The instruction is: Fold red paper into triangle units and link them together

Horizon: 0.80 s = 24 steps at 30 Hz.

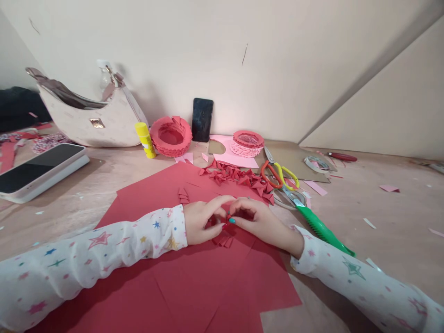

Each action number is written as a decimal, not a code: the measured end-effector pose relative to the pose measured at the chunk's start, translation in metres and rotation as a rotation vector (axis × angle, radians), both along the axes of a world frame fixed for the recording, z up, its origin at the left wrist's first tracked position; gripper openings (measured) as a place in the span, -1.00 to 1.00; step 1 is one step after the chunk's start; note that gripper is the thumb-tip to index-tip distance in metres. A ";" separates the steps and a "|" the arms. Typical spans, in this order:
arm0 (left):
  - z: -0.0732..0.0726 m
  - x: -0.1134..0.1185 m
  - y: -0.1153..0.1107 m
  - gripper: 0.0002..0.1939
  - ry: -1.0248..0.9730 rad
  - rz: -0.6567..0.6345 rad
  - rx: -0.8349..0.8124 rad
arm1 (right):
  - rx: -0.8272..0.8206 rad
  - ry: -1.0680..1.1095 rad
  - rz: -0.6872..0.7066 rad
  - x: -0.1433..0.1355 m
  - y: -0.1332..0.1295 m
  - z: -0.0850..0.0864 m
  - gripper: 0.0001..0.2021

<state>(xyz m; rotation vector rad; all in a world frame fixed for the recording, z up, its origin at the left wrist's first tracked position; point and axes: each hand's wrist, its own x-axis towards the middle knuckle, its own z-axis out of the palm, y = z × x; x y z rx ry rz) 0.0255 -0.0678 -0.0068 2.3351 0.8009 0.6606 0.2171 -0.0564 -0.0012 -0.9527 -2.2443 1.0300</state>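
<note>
My left hand (pixel 204 222) and my right hand (pixel 262 222) meet over the stacked red paper sheets (pixel 222 282). Thumbs and fingertips of both are pinched together on a small folded red paper piece (pixel 228 216), mostly hidden by the fingers. Just below them lies a short row of folded red pieces (pixel 225 240), and another small row (pixel 183 195) sits beyond my left wrist. Past my fingers, a loose pile of folded red paper triangles (pixel 239 176) spreads along the sheets' far edge.
Behind stand a red paper ring bowl (pixel 171 136), a pink and red ring (pixel 247 143), a yellow glue stick (pixel 145 140) and an upright phone (pixel 202 119). Scissors (pixel 277 173) and a green-handled cutter (pixel 322 229) lie right. Left are a handbag (pixel 93 115) and another phone (pixel 43 171).
</note>
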 end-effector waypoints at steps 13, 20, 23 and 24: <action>0.002 0.001 0.005 -0.60 0.264 -0.087 0.313 | -0.160 0.260 -0.147 -0.003 0.002 0.004 -0.95; 0.000 0.003 0.005 -0.85 0.215 -0.065 0.340 | -0.007 0.138 -0.154 0.000 -0.001 0.006 -0.95; 0.002 0.002 0.003 -0.84 0.210 -0.001 0.342 | 0.102 0.094 -0.121 0.001 -0.003 0.005 -0.92; 0.003 0.002 0.002 -0.82 0.212 0.004 0.353 | 0.151 0.069 -0.105 0.002 -0.004 0.004 -0.90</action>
